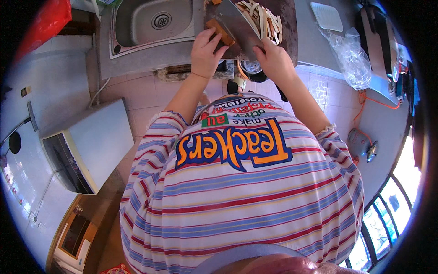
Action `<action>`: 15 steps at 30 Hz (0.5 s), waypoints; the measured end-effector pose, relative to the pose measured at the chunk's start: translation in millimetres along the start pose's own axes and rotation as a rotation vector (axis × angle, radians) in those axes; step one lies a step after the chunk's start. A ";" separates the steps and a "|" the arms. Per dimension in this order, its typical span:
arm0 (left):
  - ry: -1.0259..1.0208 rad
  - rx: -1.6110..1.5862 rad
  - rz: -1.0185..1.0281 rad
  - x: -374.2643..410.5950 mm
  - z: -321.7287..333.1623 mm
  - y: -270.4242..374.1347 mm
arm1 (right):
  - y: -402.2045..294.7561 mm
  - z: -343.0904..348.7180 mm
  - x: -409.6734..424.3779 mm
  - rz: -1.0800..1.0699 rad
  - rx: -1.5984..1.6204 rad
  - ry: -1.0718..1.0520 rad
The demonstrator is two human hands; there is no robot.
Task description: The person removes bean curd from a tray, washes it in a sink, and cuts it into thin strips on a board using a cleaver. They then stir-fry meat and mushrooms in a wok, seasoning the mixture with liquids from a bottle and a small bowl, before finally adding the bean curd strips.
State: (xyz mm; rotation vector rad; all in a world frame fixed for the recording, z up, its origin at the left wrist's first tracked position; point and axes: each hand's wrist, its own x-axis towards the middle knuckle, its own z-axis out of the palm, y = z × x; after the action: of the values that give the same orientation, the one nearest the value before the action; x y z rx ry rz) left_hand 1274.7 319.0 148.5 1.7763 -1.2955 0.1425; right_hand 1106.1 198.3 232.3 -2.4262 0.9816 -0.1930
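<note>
My right hand [275,60] grips the handle end of a wide-bladed cleaver [241,29], whose blade slants up and to the left across a dark cutting board [289,20]. Left of the blade lies a brown block that looks like dried tofu [219,30]. The fingertips and thumb of my left hand [205,54] hold it at its near left side. Pale strips with brown edges [263,20] are heaped on the board right of the blade. Part of another brown piece [216,1] shows at the top edge of the picture.
A steel sink [137,24] is set into the grey counter [154,56] on the left. To the right are a white plastic tray [326,16] and a clear plastic bag [354,61]. A grey gas cylinder [359,138] with an orange hose stands farther right. A white appliance [99,144] is at left.
</note>
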 end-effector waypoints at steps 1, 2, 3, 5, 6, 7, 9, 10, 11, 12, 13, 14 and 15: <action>0.011 0.004 0.017 0.8 1.4 1.4 | -0.6 1.0 0.3 -0.004 0.010 -0.001; 0.020 0.010 0.031 0.5 1.7 2.8 | -0.8 1.9 0.5 -0.006 0.003 -0.002; 0.029 0.002 0.034 0.2 2.2 2.4 | -0.9 2.7 1.0 -0.008 -0.005 -0.003; 0.046 -0.012 0.039 0.8 3.8 0.4 | -2.2 2.5 1.7 -0.023 -0.017 0.001; 0.053 -0.020 0.039 0.4 4.1 0.6 | -3.4 2.1 1.4 -0.035 -0.023 0.006; 0.059 -0.027 0.039 0.2 4.9 1.1 | -4.3 1.4 1.4 -0.047 -0.028 0.011; 0.069 -0.028 0.043 2.0 5.9 3.4 | -6.1 -1.0 2.8 -0.053 -0.073 -0.013; 0.073 -0.023 0.046 3.0 7.0 5.0 | -6.6 -2.4 3.6 -0.056 -0.096 -0.024; 0.075 -0.018 0.049 3.0 7.8 5.9 | -6.7 -3.0 4.0 -0.061 -0.106 -0.030; 0.076 -0.022 0.050 2.7 8.2 6.0 | -6.7 -3.7 4.3 -0.066 -0.115 -0.035; 0.078 -0.026 0.050 2.5 8.6 6.0 | -6.6 -4.5 4.5 -0.070 -0.125 -0.040; 0.078 -0.029 0.050 2.3 9.0 6.1 | -6.4 -5.4 4.7 -0.074 -0.117 -0.032; 0.070 -0.033 0.046 1.5 9.9 5.7 | -6.2 -6.6 4.9 -0.078 -0.110 -0.024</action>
State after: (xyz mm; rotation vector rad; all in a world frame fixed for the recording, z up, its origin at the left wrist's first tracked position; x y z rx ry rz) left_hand 1266.9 310.7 146.9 1.7000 -1.2825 0.2063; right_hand 1111.4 196.1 240.9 -2.5625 0.9099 -0.1397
